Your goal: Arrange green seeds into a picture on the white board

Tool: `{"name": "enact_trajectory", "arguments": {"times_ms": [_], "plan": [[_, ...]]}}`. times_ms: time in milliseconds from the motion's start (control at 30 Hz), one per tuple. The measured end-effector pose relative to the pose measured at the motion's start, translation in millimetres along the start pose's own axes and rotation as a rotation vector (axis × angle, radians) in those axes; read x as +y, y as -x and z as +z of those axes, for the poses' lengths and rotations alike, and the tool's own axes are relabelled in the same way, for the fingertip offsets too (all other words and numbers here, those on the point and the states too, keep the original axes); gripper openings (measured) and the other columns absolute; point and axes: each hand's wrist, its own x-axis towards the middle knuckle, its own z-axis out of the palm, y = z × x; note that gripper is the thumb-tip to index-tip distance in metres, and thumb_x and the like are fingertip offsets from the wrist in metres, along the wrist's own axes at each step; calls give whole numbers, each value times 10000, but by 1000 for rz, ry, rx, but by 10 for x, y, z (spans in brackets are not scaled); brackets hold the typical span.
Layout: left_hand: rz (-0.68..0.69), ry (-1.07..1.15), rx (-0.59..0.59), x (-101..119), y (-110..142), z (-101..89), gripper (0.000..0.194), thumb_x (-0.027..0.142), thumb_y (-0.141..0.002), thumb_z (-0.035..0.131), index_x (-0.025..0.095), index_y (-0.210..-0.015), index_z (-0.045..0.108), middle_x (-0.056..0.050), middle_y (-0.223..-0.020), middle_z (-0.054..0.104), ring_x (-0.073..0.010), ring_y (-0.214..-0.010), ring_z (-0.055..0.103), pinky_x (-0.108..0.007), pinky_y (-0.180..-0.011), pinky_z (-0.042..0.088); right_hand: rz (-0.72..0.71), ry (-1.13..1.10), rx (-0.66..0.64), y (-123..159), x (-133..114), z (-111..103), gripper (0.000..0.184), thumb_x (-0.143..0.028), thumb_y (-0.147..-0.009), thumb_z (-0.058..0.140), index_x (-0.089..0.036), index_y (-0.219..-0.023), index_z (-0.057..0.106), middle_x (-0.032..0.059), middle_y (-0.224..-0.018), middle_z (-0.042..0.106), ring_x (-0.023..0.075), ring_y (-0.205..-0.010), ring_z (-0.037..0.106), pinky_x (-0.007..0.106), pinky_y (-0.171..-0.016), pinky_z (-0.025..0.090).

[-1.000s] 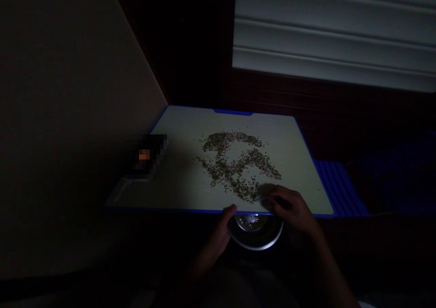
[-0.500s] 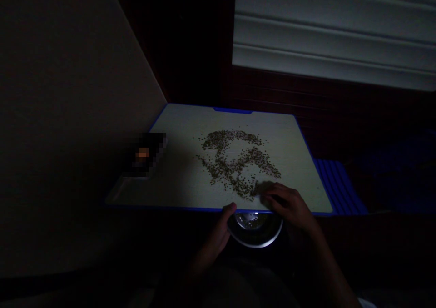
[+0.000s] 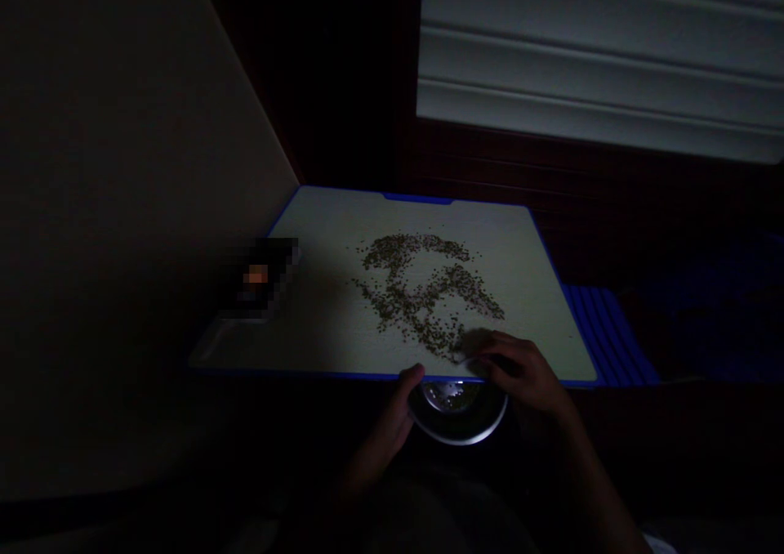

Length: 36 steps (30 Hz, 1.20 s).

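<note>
While my left hand (image 3: 392,419) curls round the left rim of the metal bowl (image 3: 458,411), thumb up on the edge and fingers closed on the bowl's side, I hold it just under the near edge of the surface (image 3: 343,235). The bowl is shallow and round, its mouth facing up, and a thin layer of seeds sits in its bottom. My right hand (image 3: 520,370) rests just beyond the bowl and to its right, on the near edge of the surface, fingers bent together and down onto the closest seeds; in this dim light I cannot tell whether they pinch anything.

The loose seeds (image 3: 425,297) lie spread on the surface beyond the bowl, in a patch whose long axis runs from far left to near right, the near end touching my right fingertips just above the bowl's rim. Curved bare gaps break the patch into bands.

The surface is pale with a blue border. Well to the left of the bowl, at the surface's left edge, sits a dark blurred object (image 3: 260,280) with an orange spot.
</note>
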Motion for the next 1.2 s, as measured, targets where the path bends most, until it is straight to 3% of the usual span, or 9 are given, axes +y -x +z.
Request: {"name": "enact_trajectory", "arguments": {"times_ms": [233, 633, 1200], "plan": [[-10, 3, 30, -10, 8, -4, 396, 462, -714, 932, 174, -947, 791, -95, -1024, 857, -362, -1164, 754, -478, -1109, 491, 38, 33, 59, -14, -20, 11, 179, -292, -991, 655, -271, -1106, 790, 54, -1046, 804, 213, -956, 759, 370, -862, 609], [-18, 1, 48, 2, 8, 31, 440, 499, -650, 962, 183, -906, 795, -73, -980, 857, -351, -1102, 767, -464, -1078, 509, -18, 22, -19, 3, 22, -3, 143, -294, -992, 658, -273, -1051, 787, 59, -948, 773, 227, -899, 728, 365, -775, 590], [-10, -10, 52, -3, 1, 15, 409, 489, -679, 950, 184, -901, 791, -44, -911, 834, -287, -1003, 761, -403, -1005, 529, -75, 14, -42, -4, 12, -27, 130, -251, -967, 665, -277, -1042, 768, 34, -933, 776, 216, -887, 723, 382, -773, 586]]}}
